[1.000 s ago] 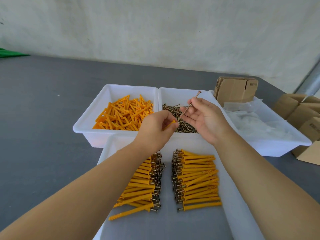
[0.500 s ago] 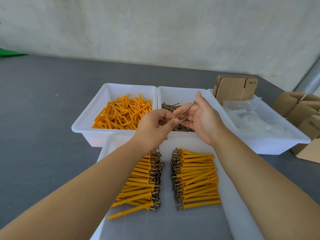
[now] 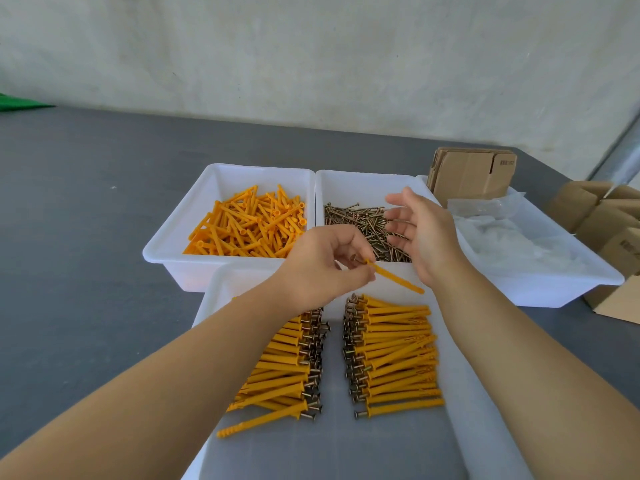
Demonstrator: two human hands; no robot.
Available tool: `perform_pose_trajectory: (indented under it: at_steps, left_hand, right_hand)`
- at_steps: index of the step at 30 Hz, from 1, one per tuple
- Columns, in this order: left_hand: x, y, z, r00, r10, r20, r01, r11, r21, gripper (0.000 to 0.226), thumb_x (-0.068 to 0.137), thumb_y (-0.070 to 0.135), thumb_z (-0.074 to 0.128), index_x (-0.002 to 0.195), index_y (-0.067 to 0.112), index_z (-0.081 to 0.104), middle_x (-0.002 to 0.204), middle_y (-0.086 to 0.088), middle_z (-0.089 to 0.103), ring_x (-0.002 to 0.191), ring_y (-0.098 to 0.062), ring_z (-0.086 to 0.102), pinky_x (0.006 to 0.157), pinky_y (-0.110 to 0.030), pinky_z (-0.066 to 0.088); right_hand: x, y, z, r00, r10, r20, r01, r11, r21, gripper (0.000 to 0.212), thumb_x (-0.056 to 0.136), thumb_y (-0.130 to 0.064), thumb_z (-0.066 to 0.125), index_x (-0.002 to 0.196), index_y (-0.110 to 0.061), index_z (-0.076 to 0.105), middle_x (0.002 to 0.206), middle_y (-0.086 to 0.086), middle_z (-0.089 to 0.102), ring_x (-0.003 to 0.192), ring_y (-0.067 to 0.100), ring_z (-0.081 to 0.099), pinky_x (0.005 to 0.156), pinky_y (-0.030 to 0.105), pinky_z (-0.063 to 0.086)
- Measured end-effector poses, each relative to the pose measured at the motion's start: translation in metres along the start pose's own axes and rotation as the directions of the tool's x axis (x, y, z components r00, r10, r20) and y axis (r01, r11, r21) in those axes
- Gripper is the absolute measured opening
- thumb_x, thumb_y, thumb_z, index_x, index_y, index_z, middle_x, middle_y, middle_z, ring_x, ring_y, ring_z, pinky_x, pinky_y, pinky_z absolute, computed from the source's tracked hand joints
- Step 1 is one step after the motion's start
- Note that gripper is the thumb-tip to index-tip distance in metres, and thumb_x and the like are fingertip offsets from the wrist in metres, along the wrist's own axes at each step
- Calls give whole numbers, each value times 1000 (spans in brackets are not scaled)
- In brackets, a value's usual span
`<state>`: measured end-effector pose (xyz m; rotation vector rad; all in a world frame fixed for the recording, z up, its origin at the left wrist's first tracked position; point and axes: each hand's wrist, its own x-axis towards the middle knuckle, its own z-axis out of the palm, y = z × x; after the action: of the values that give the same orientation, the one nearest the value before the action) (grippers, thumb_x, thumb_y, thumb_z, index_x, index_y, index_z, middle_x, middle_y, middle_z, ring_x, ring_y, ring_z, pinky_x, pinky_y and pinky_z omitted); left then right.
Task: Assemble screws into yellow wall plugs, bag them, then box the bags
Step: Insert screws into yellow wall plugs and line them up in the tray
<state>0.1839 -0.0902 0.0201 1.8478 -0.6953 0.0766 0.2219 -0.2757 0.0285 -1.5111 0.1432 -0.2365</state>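
Note:
My left hand [image 3: 325, 263] pinches one end of a yellow wall plug [image 3: 398, 279] that points right and down, above the near tray [image 3: 221, 289]. A screw head shows at the pinched end. My right hand [image 3: 420, 237] is held open, fingers spread, over the screw bin [image 3: 353, 185] with its loose screws [image 3: 360, 220]. It holds nothing. The left bin [image 3: 173, 247] holds loose yellow plugs [image 3: 249, 226]. In the near tray lie two rows of assembled plugs with screws, a left row [image 3: 284, 368] and a right row [image 3: 394, 358].
A white bin of clear plastic bags [image 3: 512, 244] stands at the right, with flat cardboard boxes [image 3: 471, 174] leaning at its back. More cardboard boxes [image 3: 609, 220] sit at the far right. The grey table [image 3: 86, 237] stretches to the left.
My right hand let go of the screw and opened, drawing back over the screw bin. The screw now sits in the plug, which my left hand has lowered toward the near tray.

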Motion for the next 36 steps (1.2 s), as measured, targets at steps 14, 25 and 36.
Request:
perform_pose_trajectory:
  at_steps: [14,25,36]
  left_hand:
    - [-3,-6,38,960,177,219,-280,676,682,23,84,42,73,103,30,78,132,-2,54,129,-27,39,99,-43,41]
    - [17,-30,-36,866,-387,-318,474,425,772,40,101,48,41,125,24,62,138,-9,48,130,-36,40,102,-53,41]
    - [22,-40,-49,841,-518,-156,432,470,770,32,100,40,37,90,24,63,83,6,61,81,-17,58,70,-31,49]
  right_hand:
    - [0,9,-2,935,-339,106,290,558,-777,19,93,-22,56,82,-19,72,79,-3,69,78,17,61,69,32,50]
    - [22,13,-3,926,314,209,157,181,-971,41,104,-36,40,135,-20,60,141,4,56,127,26,51,107,44,41]
    - [31,11,-3,880,420,222,143,211,-967,28,101,-30,44,86,-13,62,103,7,62,86,19,54,77,33,41]
